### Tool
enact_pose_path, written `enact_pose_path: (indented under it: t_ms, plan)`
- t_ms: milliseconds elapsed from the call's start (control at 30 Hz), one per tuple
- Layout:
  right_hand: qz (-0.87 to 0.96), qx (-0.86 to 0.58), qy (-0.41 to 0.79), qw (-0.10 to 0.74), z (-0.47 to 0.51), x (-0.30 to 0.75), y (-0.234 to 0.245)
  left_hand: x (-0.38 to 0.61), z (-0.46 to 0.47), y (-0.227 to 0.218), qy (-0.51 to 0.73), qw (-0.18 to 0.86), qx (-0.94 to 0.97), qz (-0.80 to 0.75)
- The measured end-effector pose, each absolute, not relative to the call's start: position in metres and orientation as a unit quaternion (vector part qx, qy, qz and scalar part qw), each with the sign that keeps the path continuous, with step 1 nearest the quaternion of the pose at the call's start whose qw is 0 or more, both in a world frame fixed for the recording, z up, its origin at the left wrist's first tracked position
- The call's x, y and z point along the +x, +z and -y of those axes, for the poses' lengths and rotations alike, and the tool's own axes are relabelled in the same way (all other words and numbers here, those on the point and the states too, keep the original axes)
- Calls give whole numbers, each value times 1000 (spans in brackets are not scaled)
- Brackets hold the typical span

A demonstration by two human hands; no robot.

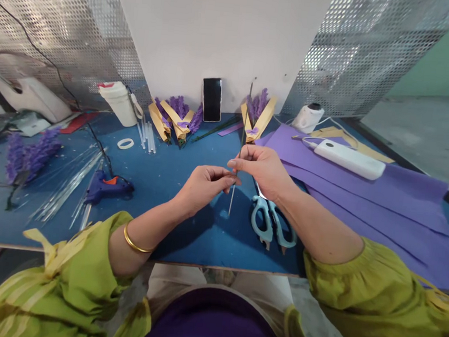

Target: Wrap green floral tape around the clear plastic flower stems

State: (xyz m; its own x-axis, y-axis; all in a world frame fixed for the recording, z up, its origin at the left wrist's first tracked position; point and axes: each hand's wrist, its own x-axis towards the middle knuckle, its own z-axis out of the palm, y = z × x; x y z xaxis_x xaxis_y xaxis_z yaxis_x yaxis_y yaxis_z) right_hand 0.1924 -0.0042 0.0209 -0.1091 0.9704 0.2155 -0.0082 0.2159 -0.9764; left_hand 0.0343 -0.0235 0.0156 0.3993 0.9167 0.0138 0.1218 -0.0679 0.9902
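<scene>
A thin, straight flower stem stands nearly upright between my hands over the table's middle. Its upper length is dark; the lower tip shows pale below my fingers. My left hand pinches it low between thumb and fingertips. Just above, my right hand grips the same stem with thumb and forefinger. Whether any tape lies under my fingertips is hidden. Scissors with light blue handles lie below my right hand, blades partly covered by it. Behind the stem leans a small purple flower bouquet in tan paper.
Purple sheets spread at right under a long white device. A blue glue gun, clear strips and loose purple flowers lie at left. A black phone, wrapped bouquets and a white cup stand behind.
</scene>
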Motion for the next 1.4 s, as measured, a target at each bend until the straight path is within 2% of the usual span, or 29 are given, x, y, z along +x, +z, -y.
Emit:
enact_pose_path:
  t_ms: [100,267,567,767,867,1067,1400]
  plan:
    - [580,-413,472,520,5,192,21,34,23,14,369,548,633,-404]
    - [569,-355,566,480,3,196,21,31,18,9,389,573,613,-380]
    - [540,-383,508,550,2,196,21,31,18,10,381,560,621,-394]
    - [561,-422,439,561,0,195,20,34,21,12,376,538,640,-399]
    - [553,-415,458,559,-1,196,20,33,22,13,383,541,634,-398]
    - [550,-354,579,487,2,201,24,30,18,13,399,567,614,-377]
    - [533,-368,550,527,5,196,23,28,19,14,377,615,591,-362]
